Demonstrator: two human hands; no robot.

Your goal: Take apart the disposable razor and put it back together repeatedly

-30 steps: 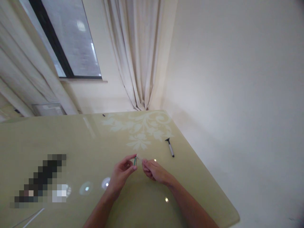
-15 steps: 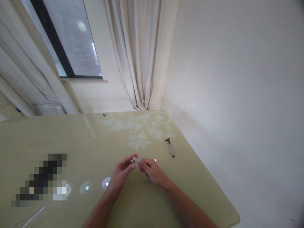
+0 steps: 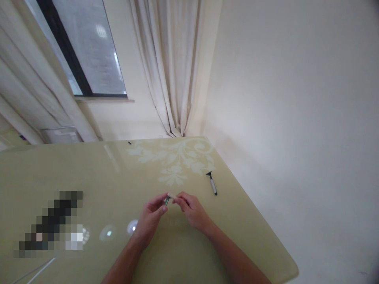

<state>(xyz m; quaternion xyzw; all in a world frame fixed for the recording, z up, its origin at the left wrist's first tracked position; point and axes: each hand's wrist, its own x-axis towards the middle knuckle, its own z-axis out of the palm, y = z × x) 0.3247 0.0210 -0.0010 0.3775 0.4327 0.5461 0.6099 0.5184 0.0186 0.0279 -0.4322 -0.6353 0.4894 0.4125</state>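
Note:
Both my hands meet over the near middle of a glossy olive-green table (image 3: 89, 173). My left hand (image 3: 151, 219) pinches a small green and dark object (image 3: 166, 201) between thumb and forefinger. My right hand (image 3: 191, 209) pinches a small pale cream piece (image 3: 171, 195) at the top of that object. The two pieces touch each other; I cannot tell whether they are joined. A razor (image 3: 212, 183) with a black head and grey handle lies on the table beyond my right hand, untouched.
A pale floral pattern (image 3: 174, 159) is printed near the table's far right corner. A blurred-out dark object (image 3: 50, 225) lies at the left. The table's right edge runs diagonally beside a cream wall (image 3: 296, 118). Curtains (image 3: 171, 67) and a window (image 3: 85, 51) stand behind.
My hands have drawn closer together and shifted slightly away from me. The pale piece in my right hand has come up against the green object in my left.

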